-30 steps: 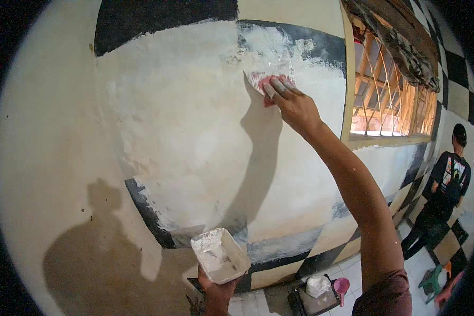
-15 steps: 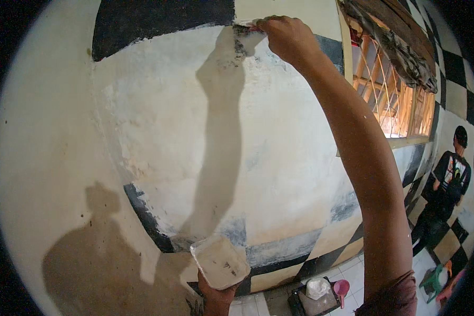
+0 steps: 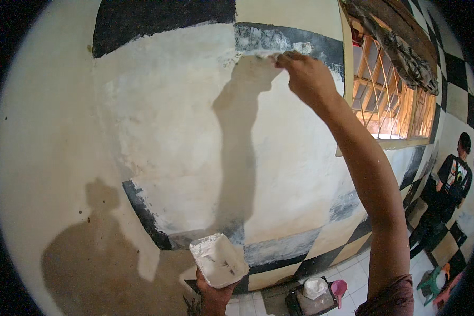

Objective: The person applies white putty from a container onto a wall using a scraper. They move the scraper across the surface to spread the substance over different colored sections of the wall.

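Observation:
Low in the view, my left hand (image 3: 215,289) is closed under and around a square, shallow container (image 3: 208,246) smeared with white paste, its open side tilted toward me. My right hand (image 3: 308,76) reaches up to the wall, fingers closed on a small, flat tool (image 3: 263,55); its thin edge lies against the wall and its exact kind is hard to make out. Around it, the wall (image 3: 174,131) is coated white in a broad patch. Just above, a dark painted band (image 3: 258,36) shows through streaky white smears.
A barred window (image 3: 389,95) with dark cloth stands at right. Below on the floor are a dark crate (image 3: 295,305) with a white bag (image 3: 315,288) and a pink dipper (image 3: 338,288). Farther right, a person (image 3: 453,179) in black stands at another wall, near a green stool (image 3: 431,282).
My right hand has moved down and slightly right along the wall with the flat tool. The dark band it covered now shows with white smears. My left hand holds the container almost still.

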Demonstrator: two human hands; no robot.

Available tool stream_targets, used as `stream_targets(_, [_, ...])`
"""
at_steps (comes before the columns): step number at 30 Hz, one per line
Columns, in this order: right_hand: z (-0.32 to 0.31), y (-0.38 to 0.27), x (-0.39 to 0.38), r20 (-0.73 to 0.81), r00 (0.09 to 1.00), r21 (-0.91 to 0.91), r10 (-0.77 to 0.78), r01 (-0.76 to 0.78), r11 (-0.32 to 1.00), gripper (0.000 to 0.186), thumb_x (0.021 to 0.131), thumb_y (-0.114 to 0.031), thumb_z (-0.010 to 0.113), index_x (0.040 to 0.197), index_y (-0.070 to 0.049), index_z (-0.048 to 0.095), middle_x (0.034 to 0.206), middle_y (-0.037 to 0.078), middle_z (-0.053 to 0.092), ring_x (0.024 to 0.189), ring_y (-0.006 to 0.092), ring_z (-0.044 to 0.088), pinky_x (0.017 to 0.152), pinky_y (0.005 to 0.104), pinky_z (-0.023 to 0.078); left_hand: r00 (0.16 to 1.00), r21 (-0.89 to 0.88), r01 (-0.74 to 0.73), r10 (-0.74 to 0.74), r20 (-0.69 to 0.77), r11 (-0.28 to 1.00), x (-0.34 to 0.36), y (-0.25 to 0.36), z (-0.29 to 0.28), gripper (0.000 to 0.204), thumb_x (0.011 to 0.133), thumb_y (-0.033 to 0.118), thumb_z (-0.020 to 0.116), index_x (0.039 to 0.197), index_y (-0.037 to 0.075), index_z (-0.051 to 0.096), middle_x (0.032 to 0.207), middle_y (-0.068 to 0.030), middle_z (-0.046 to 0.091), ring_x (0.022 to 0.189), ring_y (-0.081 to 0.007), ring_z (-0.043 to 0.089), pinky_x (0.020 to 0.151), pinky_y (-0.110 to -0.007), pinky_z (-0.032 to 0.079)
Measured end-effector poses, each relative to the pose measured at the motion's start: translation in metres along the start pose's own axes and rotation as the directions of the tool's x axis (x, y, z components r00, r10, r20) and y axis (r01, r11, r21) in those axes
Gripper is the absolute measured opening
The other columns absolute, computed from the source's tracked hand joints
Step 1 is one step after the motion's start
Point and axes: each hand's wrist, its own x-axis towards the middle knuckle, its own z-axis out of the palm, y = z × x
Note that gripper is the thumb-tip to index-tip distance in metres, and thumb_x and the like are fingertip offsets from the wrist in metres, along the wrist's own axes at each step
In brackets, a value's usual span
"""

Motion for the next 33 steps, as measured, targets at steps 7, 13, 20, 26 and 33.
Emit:
stream_targets(7, [0.014, 0.039, 0.04, -0.216, 0.976, -0.149, -0.039, 0.007, 0.989, 0.037, 0.081, 0.003, 0.054, 0.112, -0.012, 0.07, 0.112, 0.012, 0.069, 0.091, 0.0365, 0.069, 0.078, 0.0445, 0.057, 0.999, -0.15, 0.017, -0.012, 0.036, 0.988, 0.007, -0.004, -0.005, 0.066, 0.095, 0.056, 0.042, 0.146, 0.013, 0.04, 0.136, -0.0163, 0.053, 0.12, -0.0412, 0.056, 0.085, -0.066, 0.054])
stream_targets(13, [0.065, 0.031, 0.033, -0.219, 0.973, -0.166, -0.079, 0.043, 0.985, 0.037, 0.087, -0.005, 0.056, 0.121, -0.014, 0.065, 0.125, 0.011, 0.065, 0.11, 0.0341, 0.065, 0.086, 0.041, 0.057, 0.998, -0.229, 0.06, -0.052, 0.037, 0.972, 0.01, 0.0, 0.019, 0.068, 0.095, 0.057, 0.042, 0.147, 0.013, 0.037, 0.136, -0.0178, 0.052, 0.12, -0.0427, 0.056, 0.081, -0.066, 0.056])
stream_targets(20, [0.057, -0.016, -0.062, -0.212, 0.971, -0.026, -0.109, 0.106, 0.994, 0.038, 0.089, -0.002, 0.052, 0.124, -0.011, 0.062, 0.122, 0.017, 0.065, 0.11, 0.037, 0.064, 0.088, 0.0409, 0.056, 0.989, 0.295, -0.145, 0.126, 0.084, 0.944, 0.005, -0.008, 0.011, 0.068, 0.095, 0.058, 0.039, 0.147, 0.014, 0.037, 0.138, -0.0172, 0.051, 0.121, -0.043, 0.056, 0.084, -0.065, 0.056])
stream_targets(26, [-0.008, 0.048, -0.012, -0.208, 0.862, 0.02, 0.463, -0.469, 0.883, 0.032, 0.088, -0.014, 0.053, 0.117, -0.009, 0.067, 0.102, 0.024, 0.068, 0.093, 0.0416, 0.067, 0.081, 0.0496, 0.054, 0.99, 0.331, -0.127, 0.142, -0.02, 0.935, -0.006, 0.001, 0.025, 0.069, 0.093, 0.06, 0.041, 0.146, 0.015, 0.039, 0.138, -0.0148, 0.051, 0.122, -0.0424, 0.055, 0.089, -0.065, 0.053])
stream_targets(33, [0.003, 0.025, 0.058, 0.011, 0.878, -0.12, 0.479, -0.474, 0.872, 0.031, 0.082, -0.018, 0.059, 0.108, -0.005, 0.07, 0.101, 0.024, 0.07, 0.094, 0.0408, 0.069, 0.081, 0.0468, 0.056, 0.994, 0.062, -0.064, 0.069, -0.09, 0.996, -0.017, 0.005, -0.023, 0.069, 0.093, 0.06, 0.042, 0.145, 0.015, 0.04, 0.138, -0.0133, 0.052, 0.122, -0.0414, 0.055, 0.09, -0.065, 0.053])
